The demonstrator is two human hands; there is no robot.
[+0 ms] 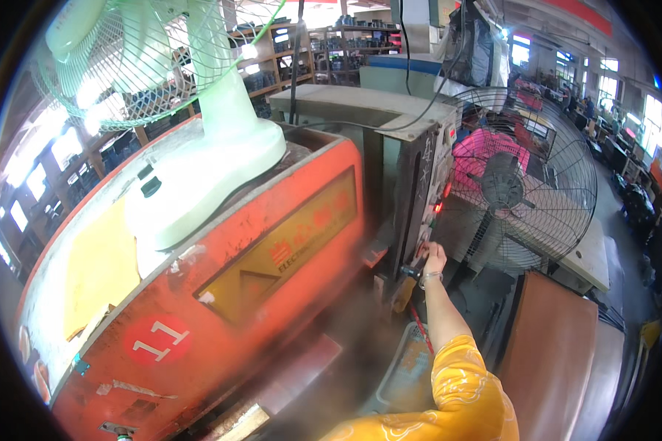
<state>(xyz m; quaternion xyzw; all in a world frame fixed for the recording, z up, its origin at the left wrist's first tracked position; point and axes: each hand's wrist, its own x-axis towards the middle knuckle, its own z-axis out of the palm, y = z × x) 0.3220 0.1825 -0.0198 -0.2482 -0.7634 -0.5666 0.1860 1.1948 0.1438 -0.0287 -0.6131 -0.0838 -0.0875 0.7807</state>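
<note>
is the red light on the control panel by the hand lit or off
Lit: the red indicator light glows brightly on the grey control panel, above the right hand.

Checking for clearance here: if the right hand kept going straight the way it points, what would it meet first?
Most likely the grey control panel on the machine's side; the right hand is already at its lower buttons, though the picture does not show clearly whether they touch.

Pale green desk fan [198, 110] sits atop orange machine housing [221, 294]; large black floor fan [515, 184] stands right (brown board [552, 353] below it).
</note>
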